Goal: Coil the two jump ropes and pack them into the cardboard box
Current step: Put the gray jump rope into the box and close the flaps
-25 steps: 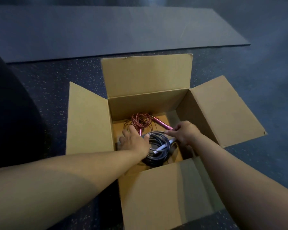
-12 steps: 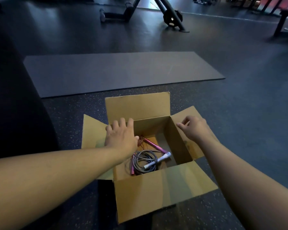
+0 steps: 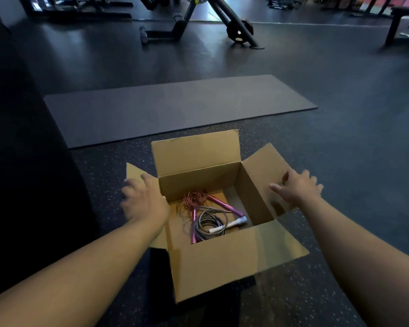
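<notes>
The left hand [image 3: 145, 201] reaches over the left flap of the box [image 3: 213, 263], fingers loosely spread, blurred, grasping nothing. Inside the plain brown cardboard box, a thin red wire rope [image 3: 194, 199] with pink handles lies toward the back wall, a grey coil [image 3: 209, 223] with a white handle just in front. The right hand [image 3: 296, 187] hovers flat above the box's right flap, fingers straight, released.

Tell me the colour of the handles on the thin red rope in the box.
Pink handles, clearest in the head view.
</notes>
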